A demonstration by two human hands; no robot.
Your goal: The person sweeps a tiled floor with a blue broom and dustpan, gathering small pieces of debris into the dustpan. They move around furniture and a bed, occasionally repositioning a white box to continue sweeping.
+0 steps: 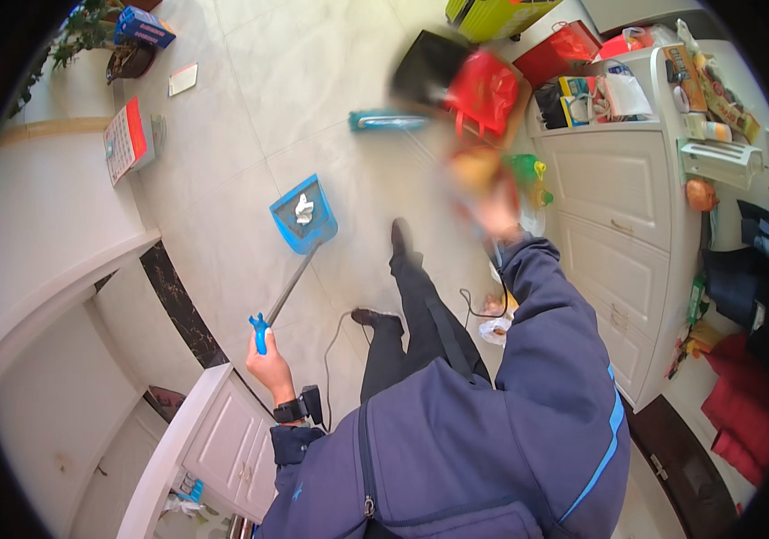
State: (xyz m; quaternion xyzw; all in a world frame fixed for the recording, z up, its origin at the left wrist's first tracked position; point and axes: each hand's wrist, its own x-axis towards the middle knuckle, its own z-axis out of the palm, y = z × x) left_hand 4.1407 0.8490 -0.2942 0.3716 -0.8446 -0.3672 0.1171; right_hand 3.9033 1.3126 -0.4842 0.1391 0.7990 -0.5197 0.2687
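My left hand (269,364) is closed round the blue-tipped grip of a long-handled dustpan (283,235). Its blue pan lies on the floor ahead, with a crumpled white scrap (304,208) in it. My right hand (497,216) is smeared by motion, out to the right. A thin stick, also blurred, runs from it to the blue head of a broom (389,120), ahead and to the right of the dustpan. The fingers on the stick do not show clearly. Blurred red and yellow shapes lie just beyond that hand.
A red bag (485,94) and a black box (438,67) stand beyond the broom. Green bottles (528,171) are by the white cabinet (609,189) at right. A cable (330,350) runs over the floor by my feet. A calendar (124,142) stands at left, near a potted plant (129,61).
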